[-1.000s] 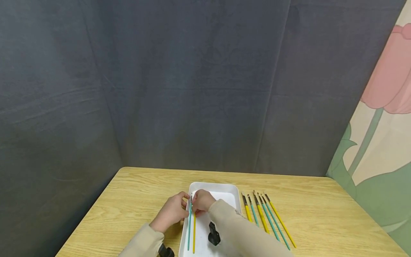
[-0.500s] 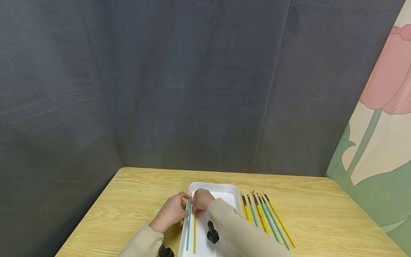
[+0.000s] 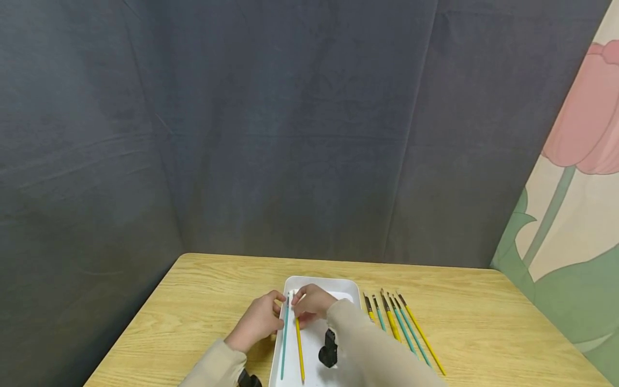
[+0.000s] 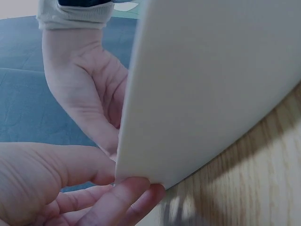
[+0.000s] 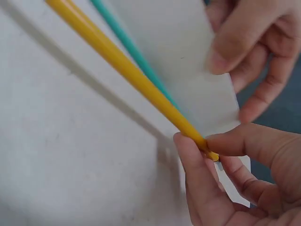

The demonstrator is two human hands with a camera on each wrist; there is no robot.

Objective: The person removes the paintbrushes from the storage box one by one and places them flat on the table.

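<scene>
A white tray [image 3: 321,281] lies on the table with a teal paintbrush [image 3: 284,346] along its left side. My left hand [image 3: 258,321] grips the tray's left edge, thumb and fingers on either side of the wall [image 4: 202,94] in the left wrist view. Over the tray, my right hand [image 3: 311,302] pinches a yellow paintbrush [image 3: 300,352] near its bristle end. In the right wrist view, that yellow handle casts a separate shadow on the tray floor and runs just beside the teal handle [image 5: 136,56]. My fingers hide the yellow brush's bristles.
Right of the tray, several yellow and teal paintbrushes [image 3: 420,332] lie side by side on the wooden table [image 3: 222,279], partly covered by my right sleeve [image 3: 372,344]. A dark cloth [image 3: 290,134] hangs behind the table, with a flower-patterned panel [image 3: 570,215] at the right.
My right hand has shifted slightly right, bringing the yellow paintbrush away from the teal one and turning it to a slant. The left hand has stayed on the tray's edge.
</scene>
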